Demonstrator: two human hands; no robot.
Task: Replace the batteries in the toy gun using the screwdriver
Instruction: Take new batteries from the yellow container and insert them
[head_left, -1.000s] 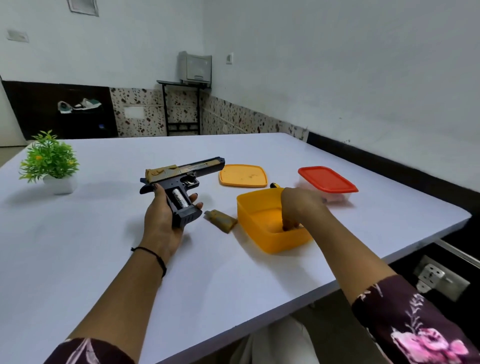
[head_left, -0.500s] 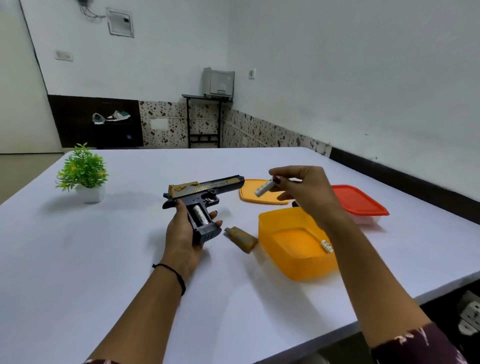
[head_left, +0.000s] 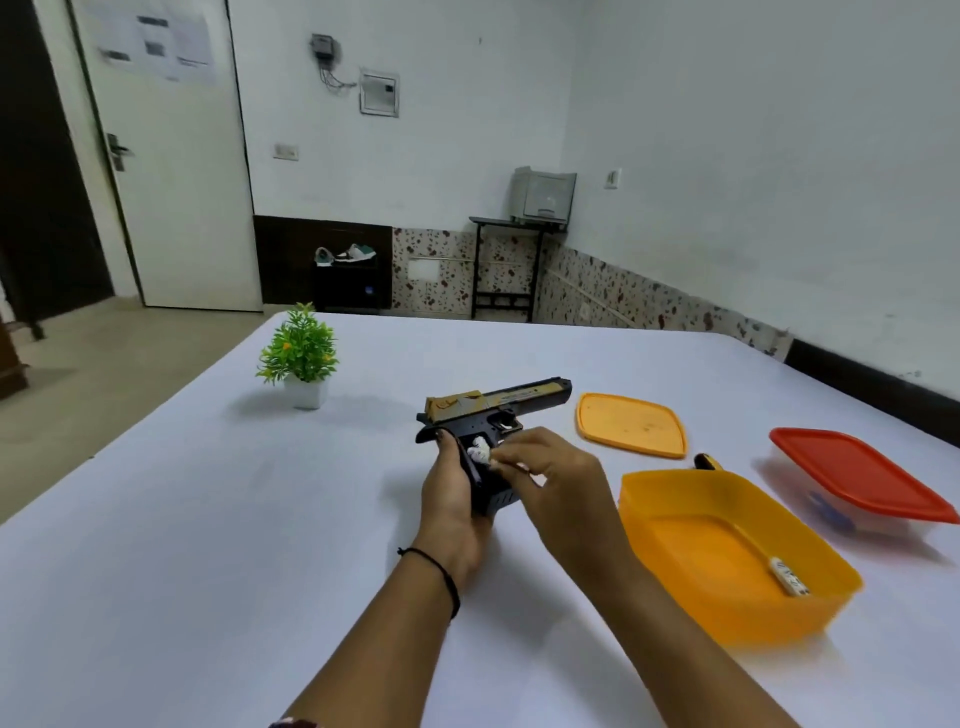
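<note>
A black and gold toy gun (head_left: 498, 402) is held above the white table (head_left: 208, 519), barrel pointing right. My left hand (head_left: 452, 499) grips its black handle from the left. My right hand (head_left: 556, 483) pinches a white battery (head_left: 479, 451) at the open compartment in the handle. Another white battery (head_left: 788, 576) lies inside the open yellow box (head_left: 727, 551) to the right. A yellow and black tool tip (head_left: 707, 461), possibly the screwdriver, pokes out behind that box. My right hand hides the gun's compartment cover.
The yellow lid (head_left: 631, 425) lies flat behind the box. A clear box with a red lid (head_left: 857, 480) stands at the far right. A small potted plant (head_left: 301, 358) stands at the back left. The table's left edge runs diagonally.
My right hand lifted a battery out of the yellow box and brought it left to the gun's handle. The camera view has tilted up and shifted.
</note>
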